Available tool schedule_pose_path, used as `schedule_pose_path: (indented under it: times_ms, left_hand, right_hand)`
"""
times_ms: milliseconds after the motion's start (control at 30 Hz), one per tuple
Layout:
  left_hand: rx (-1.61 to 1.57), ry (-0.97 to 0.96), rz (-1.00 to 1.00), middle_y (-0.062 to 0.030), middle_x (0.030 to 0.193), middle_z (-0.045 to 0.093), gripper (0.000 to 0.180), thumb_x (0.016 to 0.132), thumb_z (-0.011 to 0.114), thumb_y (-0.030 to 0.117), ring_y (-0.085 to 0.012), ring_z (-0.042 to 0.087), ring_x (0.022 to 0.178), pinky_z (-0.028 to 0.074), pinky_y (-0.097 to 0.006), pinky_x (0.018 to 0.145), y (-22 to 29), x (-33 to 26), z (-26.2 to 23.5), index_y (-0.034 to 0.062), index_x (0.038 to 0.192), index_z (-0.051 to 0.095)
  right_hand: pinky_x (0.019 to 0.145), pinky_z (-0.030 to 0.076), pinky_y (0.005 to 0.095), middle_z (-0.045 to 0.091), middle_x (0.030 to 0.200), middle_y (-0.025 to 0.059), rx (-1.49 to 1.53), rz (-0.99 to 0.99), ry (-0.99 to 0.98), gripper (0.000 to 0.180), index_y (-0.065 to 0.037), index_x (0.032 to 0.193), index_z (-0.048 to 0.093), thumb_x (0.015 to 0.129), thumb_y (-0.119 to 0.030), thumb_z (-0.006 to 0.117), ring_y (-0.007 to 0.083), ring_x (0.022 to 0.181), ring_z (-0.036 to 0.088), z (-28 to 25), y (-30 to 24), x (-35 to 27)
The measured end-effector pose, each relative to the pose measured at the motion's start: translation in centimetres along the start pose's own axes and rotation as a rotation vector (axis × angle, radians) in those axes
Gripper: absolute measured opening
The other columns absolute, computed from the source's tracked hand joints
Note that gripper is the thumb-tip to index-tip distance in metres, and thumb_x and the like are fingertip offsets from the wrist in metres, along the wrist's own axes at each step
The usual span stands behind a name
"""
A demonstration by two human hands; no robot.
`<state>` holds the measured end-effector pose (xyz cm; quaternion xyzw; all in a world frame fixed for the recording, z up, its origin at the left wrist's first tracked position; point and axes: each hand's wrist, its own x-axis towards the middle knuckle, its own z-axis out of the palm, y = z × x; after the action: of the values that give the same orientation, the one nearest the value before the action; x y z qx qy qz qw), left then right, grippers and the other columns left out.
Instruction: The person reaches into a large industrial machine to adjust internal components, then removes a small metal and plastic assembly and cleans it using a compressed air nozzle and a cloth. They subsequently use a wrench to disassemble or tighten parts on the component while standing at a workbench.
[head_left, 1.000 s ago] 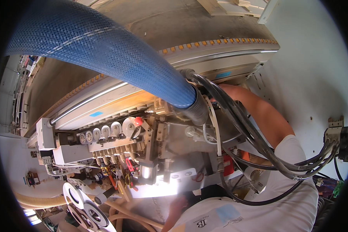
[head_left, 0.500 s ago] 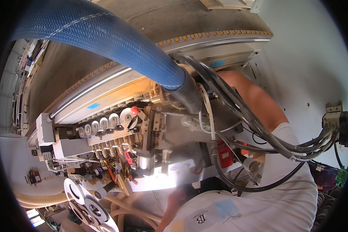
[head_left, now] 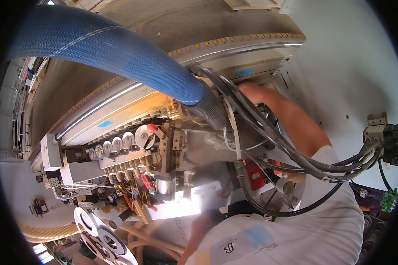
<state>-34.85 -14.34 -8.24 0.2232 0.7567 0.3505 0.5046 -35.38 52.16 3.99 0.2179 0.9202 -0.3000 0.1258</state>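
My right arm [head_left: 292, 117], bare below a white sleeve, reaches up and bends in behind a bundle of black cables [head_left: 269, 126]. Its hand is hidden among the machine parts there, close to the ribbed grey end of a thick blue hose [head_left: 132, 53]. At the lower middle, my left arm [head_left: 198, 229] is partly visible beside my white shirt. It is dim and blurred, and its fingers cannot be made out. What either hand holds, if anything, does not show. Between the arms lies the machine's grey metal, with a red device [head_left: 254, 176] near the cables.
A row of round gauges [head_left: 117, 143] and a red knob [head_left: 151, 128] sit left of centre. Pliers [head_left: 146, 182] and other hand tools hang below them. Beige hoses [head_left: 150, 240] and a white plate with round openings [head_left: 85, 221] stand lower left. A pale wall [head_left: 353, 70] rises at right.
The view has shifted slightly, so the blue hose and the cables appear a little further left. My right arm stays behind the cables, its elbow a bit further left.
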Motion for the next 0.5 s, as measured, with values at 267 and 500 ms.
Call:
schedule_pose_path:
  times_ms: [267,500]
  left_hand:
    - [0.440,0.007,0.289,-0.0040,0.087,0.070,0.018,0.084,0.070,0.010,-0.0205,0.070,0.079,0.056,-0.036,0.070,2.9,0.1,-1.6,0.0109,0.102,0.067]
    - [0.653,-0.082,0.396,-0.0035,0.087,0.070,0.018,0.081,0.072,0.008,-0.0186,0.070,0.079,0.056,-0.034,0.069,-2.8,0.2,-0.4,0.0114,0.099,0.069]
  right_hand:
    - [0.099,0.048,0.0382,0.070,0.122,0.0126,0.086,0.123,-0.232,0.057,-0.004,0.124,0.066,0.092,-0.051,0.063,0.0256,0.109,0.065,-1.9,0.5,0.6]
    - [0.094,0.051,0.0372,0.071,0.116,0.0138,0.485,0.341,-0.227,0.067,0.000,0.119,0.067,0.085,-0.058,0.065,0.0230,0.103,0.067,-1.8,0.7,2.2]
